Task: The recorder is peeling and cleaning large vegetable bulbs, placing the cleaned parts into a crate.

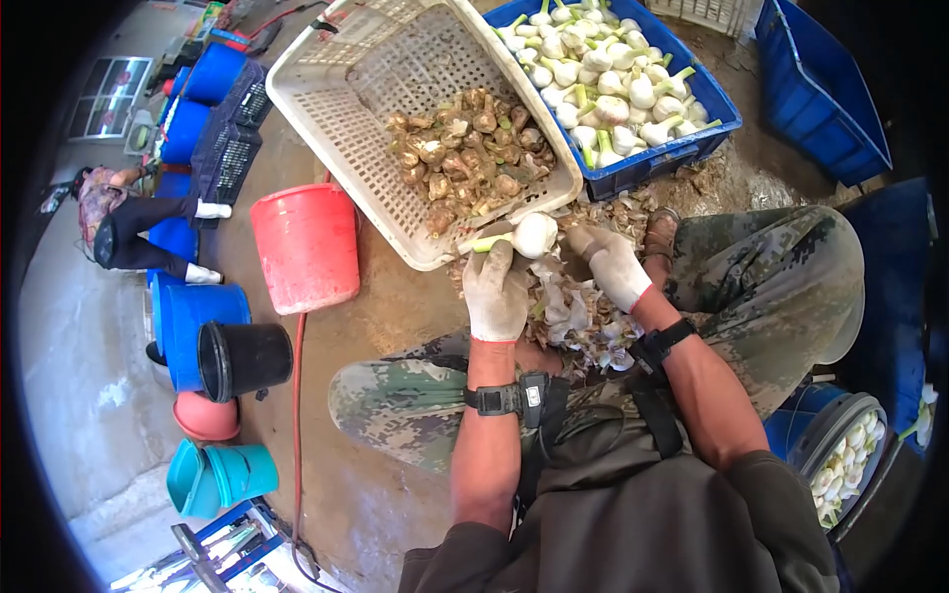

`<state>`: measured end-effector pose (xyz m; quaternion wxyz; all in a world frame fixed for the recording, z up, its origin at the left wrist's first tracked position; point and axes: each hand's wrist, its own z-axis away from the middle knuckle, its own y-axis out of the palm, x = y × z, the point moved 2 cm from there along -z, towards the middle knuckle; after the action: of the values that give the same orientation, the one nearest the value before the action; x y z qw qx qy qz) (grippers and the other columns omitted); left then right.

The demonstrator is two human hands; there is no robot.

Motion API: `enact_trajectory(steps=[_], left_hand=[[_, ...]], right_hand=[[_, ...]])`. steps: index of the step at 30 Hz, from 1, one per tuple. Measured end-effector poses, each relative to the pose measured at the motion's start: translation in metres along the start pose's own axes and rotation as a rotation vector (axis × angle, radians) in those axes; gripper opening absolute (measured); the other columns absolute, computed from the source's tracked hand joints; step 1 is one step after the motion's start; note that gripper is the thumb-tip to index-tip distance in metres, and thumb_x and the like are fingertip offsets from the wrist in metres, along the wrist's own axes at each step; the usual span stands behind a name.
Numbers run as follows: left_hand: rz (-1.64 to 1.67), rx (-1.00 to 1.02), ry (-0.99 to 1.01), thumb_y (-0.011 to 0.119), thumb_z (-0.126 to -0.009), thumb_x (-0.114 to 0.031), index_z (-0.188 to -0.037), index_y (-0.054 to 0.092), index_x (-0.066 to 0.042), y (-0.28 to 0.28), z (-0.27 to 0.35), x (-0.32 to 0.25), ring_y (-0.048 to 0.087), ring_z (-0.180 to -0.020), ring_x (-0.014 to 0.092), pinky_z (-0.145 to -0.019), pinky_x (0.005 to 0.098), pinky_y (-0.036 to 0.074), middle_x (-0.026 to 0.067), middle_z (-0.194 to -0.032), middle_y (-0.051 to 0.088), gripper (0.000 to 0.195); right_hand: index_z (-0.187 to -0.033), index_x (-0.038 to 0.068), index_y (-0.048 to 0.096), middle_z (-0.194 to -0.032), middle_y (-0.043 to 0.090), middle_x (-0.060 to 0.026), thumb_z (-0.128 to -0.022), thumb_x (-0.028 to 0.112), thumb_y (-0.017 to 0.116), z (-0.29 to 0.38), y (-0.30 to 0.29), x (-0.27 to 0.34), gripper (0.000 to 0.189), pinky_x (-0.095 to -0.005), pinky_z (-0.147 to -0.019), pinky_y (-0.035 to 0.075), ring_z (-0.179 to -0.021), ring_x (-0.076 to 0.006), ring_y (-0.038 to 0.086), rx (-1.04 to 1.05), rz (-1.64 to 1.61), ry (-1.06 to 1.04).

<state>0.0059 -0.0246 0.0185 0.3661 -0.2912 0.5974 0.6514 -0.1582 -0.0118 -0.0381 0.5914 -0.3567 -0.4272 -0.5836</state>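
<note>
In my gloved left hand (495, 300) is a peeled white garlic bulb (535, 236) with a short green stem. It is held just above the near rim of a white perforated plastic crate (315, 111). Brown, unpeeled garlic bulbs (463, 159) lie heaped inside that crate. My gloved right hand (614, 267) is beside the bulb on its right, with a small gap between them. Its fingertips are partly hidden, so whether it grips anything is unclear. Loose garlic skins (586, 319) are piled on the floor under both hands, between my legs.
A blue crate (660, 157) of cleaned white garlic adjoins the white crate. At right are a blue bin (823, 104) and a bucket of garlic (841, 474). Leftward stand a red bucket (305, 248), a black bucket (248, 361) and a red hose (298, 430). Another person (126, 215) bends beyond.
</note>
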Motion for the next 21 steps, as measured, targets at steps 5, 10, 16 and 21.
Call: enact_trajectory(steps=[5, 10, 16, 21], left_hand=[[-0.445, 0.033, 0.036, 0.055, -0.090, -0.006, -0.116, 0.061, 0.003, 0.003, 0.001, 0.001, 0.066, -0.091, 0.024, -0.081, 0.0343, 0.052, 0.0147, -0.105, 0.067, 0.028], [-1.099, 0.002, 0.172, 0.061, -0.091, -0.016, -0.115, 0.062, 0.003, 0.006, 0.001, -0.004, 0.065, -0.090, 0.020, -0.084, 0.0328, 0.051, 0.0141, -0.101, 0.069, 0.031], [-1.101, -0.043, 0.151, 0.068, -0.087, -0.014, -0.104, 0.064, 0.001, 0.002, 0.002, 0.000, 0.065, -0.085, 0.026, -0.079, 0.0353, 0.051, 0.0151, -0.096, 0.067, 0.023], [-1.131, -0.053, 0.246, 0.069, -0.087, -0.012, -0.103, 0.064, 0.000, 0.000, 0.004, 0.010, 0.065, -0.083, 0.026, -0.078, 0.0352, 0.051, 0.0144, -0.093, 0.066, 0.021]], right_hand=[[-0.123, -0.001, 0.058, -0.100, 0.068, -0.0086, -0.099, 0.041, 0.055, 0.005, 0.001, 0.012, 0.048, -0.0283, -0.071, 0.054, -0.079, -0.0147, 0.066, 0.111, -0.510, 0.025], [-0.128, -0.002, 0.056, -0.104, 0.066, -0.0078, -0.095, 0.030, 0.062, 0.006, -0.003, 0.019, 0.046, -0.0273, -0.075, 0.053, -0.087, -0.0143, 0.066, 0.084, -0.506, -0.032], [-0.129, -0.001, 0.056, -0.110, 0.068, -0.0134, -0.088, 0.011, 0.066, 0.003, 0.000, 0.018, 0.044, -0.0311, -0.085, 0.050, -0.096, -0.0202, 0.066, -0.094, 0.055, -0.315], [-0.129, 0.004, 0.058, -0.107, 0.068, -0.0197, -0.089, 0.008, 0.060, 0.009, 0.002, 0.026, 0.041, -0.0330, -0.088, 0.050, -0.099, -0.0261, 0.067, -0.161, 0.191, -0.243]])
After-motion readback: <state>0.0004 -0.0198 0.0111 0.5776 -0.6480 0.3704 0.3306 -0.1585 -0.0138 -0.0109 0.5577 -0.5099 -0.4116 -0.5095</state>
